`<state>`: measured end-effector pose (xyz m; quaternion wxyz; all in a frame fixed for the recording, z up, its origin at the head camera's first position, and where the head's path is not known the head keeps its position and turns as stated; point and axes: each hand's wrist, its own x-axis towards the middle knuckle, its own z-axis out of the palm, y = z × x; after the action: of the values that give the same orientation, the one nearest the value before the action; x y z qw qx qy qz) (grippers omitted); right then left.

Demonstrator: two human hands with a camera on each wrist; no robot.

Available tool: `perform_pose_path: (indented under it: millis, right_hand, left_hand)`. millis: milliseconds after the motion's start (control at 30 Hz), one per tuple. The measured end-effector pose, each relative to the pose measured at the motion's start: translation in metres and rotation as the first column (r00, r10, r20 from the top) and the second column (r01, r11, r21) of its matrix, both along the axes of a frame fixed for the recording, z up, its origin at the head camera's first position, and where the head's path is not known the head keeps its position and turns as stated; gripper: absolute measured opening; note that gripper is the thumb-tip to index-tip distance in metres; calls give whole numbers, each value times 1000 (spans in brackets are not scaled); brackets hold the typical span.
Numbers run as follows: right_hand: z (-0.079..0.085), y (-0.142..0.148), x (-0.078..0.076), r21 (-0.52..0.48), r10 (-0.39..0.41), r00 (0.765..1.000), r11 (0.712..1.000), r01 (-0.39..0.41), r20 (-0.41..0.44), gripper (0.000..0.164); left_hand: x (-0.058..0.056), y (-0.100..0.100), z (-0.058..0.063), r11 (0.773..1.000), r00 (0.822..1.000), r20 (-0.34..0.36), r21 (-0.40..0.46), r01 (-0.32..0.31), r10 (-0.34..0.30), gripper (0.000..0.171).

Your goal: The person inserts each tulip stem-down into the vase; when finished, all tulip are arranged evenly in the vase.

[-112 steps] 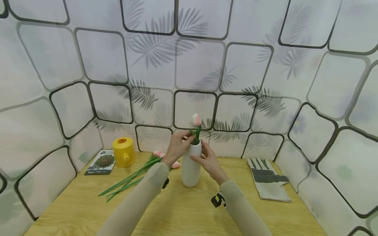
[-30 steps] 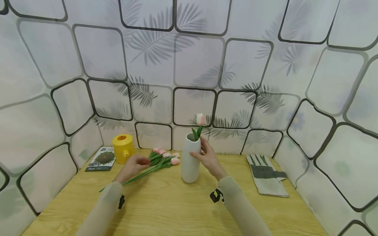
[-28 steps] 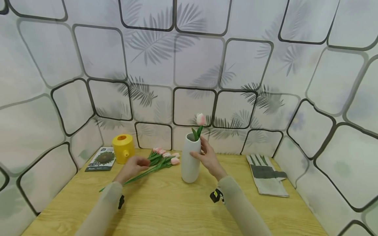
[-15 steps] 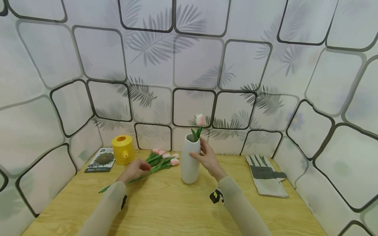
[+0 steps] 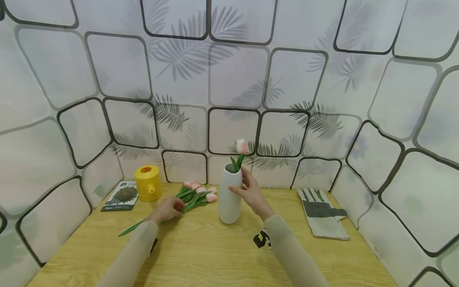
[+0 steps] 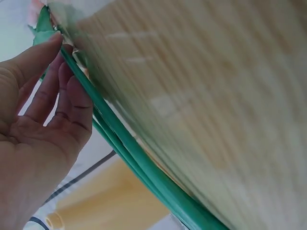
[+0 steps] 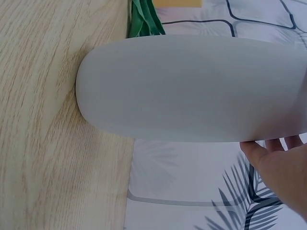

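A white vase (image 5: pixel 229 201) stands upright on the table. One pale pink tulip (image 5: pixel 242 146) rises from its mouth, leaning right. My right hand (image 5: pixel 254 196) holds the vase from the right near its top, thumb in front; in the right wrist view the vase (image 7: pixel 192 91) hides part of the fingers. Left of it, several pink tulips (image 5: pixel 210 197) lie with their blooms toward the vase. My left hand (image 5: pixel 167 210) is down at their stems. In the left wrist view its thumb and forefinger pinch at a green stem (image 6: pixel 129 148) just below the leaves.
A yellow watering can (image 5: pixel 148 185) and a seed packet with a sunflower picture (image 5: pixel 122 196) are at the back left. Grey-and-white gloves (image 5: pixel 322 215) lie at the right. Patterned cloth walls (image 5: pixel 236 79) enclose the wooden table (image 5: pixel 215 255) behind and at both sides.
Earlier both hands were at the vase and its tulip. The left hand then left the flower, moved to the lying tulips and lowered onto their stems. The right hand stays on the vase.
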<state>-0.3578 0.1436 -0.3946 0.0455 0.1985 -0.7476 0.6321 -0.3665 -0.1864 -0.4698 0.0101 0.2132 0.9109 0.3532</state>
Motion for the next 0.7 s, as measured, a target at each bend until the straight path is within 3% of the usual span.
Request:
perform_pose_path:
  millis: [400, 700]
  right_hand:
    - [0, 0, -1, -2, 7, 1000, 1000, -7, -2, 78]
    - [8, 1, 4, 2, 43, 998, 999, -43, 50, 81]
  left_hand:
    - [-3, -3, -3, 999, 1000, -7, 34, 4, -4, 20]
    - [1, -2, 7, 999, 999, -18, 27, -32, 32, 18]
